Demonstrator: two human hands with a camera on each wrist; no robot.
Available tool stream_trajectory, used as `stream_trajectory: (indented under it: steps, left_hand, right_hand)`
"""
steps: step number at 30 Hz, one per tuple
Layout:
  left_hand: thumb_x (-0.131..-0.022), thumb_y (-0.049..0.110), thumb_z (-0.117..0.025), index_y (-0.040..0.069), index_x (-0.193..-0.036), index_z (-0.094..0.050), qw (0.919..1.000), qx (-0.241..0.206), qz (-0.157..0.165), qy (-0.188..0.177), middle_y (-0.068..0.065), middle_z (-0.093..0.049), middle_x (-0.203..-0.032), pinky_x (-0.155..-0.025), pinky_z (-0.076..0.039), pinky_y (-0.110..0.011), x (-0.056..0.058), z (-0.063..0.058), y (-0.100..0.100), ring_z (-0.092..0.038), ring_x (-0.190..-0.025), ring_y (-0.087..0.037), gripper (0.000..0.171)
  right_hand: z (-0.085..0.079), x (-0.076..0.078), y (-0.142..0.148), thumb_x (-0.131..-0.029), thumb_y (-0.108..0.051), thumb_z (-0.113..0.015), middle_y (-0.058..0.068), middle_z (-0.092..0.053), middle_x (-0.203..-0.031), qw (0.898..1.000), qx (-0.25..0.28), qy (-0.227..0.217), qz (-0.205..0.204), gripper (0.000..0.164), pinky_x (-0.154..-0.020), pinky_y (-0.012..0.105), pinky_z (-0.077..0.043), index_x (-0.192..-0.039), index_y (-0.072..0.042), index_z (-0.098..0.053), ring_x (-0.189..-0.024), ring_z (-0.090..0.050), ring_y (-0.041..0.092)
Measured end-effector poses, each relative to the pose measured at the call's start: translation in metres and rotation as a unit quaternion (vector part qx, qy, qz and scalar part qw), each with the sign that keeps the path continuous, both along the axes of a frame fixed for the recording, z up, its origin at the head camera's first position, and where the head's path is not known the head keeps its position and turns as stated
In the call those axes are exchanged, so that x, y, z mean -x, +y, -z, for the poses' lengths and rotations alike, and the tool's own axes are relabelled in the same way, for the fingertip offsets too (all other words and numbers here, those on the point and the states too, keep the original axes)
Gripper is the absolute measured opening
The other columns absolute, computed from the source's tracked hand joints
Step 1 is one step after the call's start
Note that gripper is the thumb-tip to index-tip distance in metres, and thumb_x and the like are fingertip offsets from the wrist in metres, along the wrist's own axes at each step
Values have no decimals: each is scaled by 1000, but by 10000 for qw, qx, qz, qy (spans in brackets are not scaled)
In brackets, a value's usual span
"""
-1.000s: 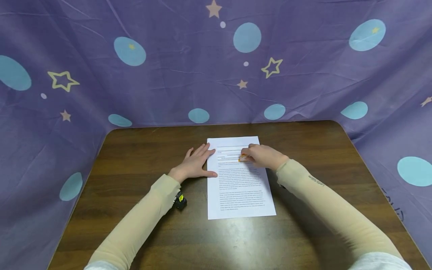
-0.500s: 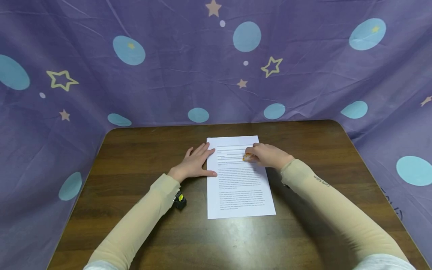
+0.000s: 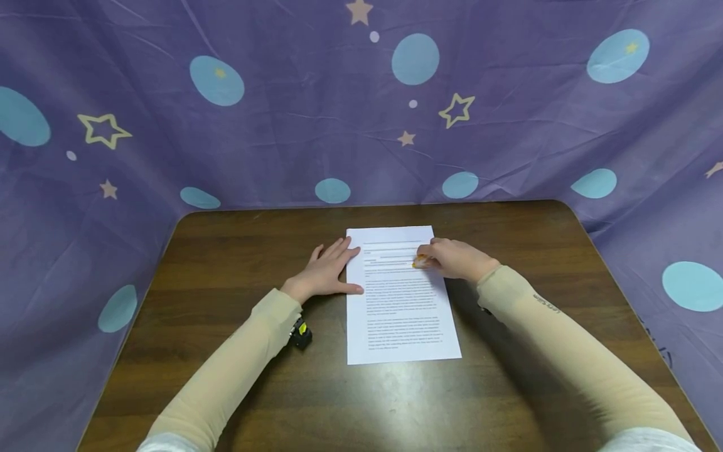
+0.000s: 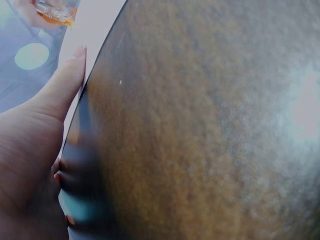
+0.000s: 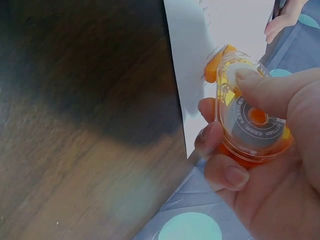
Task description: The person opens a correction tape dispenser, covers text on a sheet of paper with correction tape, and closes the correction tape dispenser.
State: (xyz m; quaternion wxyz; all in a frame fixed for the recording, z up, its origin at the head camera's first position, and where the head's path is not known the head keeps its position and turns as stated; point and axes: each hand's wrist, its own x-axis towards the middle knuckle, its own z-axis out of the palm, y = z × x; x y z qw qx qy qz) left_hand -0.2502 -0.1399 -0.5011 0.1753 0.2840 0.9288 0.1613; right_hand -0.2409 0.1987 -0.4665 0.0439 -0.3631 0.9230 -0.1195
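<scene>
A printed sheet of paper (image 3: pixel 403 326) lies flat on the table, its upper part crossed by several lines. My left hand (image 3: pixel 323 274) rests spread on the sheet's left edge, thumb and fingertips on the paper. My right hand (image 3: pixel 456 258) grips a correction tape dispenser (image 3: pixel 420 260) over the upper right of the text. In the right wrist view the dispenser (image 5: pixel 252 117) is clear plastic and orange with a white reel inside. The thumb presses on its top and the fingers curl round its far side. Its orange tip (image 5: pixel 217 65) points at the paper.
The brown wooden table (image 3: pixel 243 251) extends around the paper on every side. Behind it hangs a purple curtain (image 3: pixel 282 125) with stars and blue dots. A small black wrist camera (image 3: pixel 301 336) sits under the left sleeve.
My right hand has moved steadily to the right across the upper text, carrying the correction tape dispenser. The left hand has stayed in place on the sheet.
</scene>
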Motion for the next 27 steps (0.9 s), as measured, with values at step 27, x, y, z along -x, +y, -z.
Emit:
stream_trajectory:
  steps: [27]
  left_hand:
    - [-88, 67, -72, 17, -168, -23, 10000, -12, 33, 15, -12, -2, -175, -124, 0, -65, 1, 1, 0, -2, -162, -30, 107]
  right_hand:
    - [1, -3, 25, -95, -1, -73, 4, -64, -88, 9991, -109, -161, 374, 15, -66, 39, -53, -108, -10, -73, -73, -57, 16]
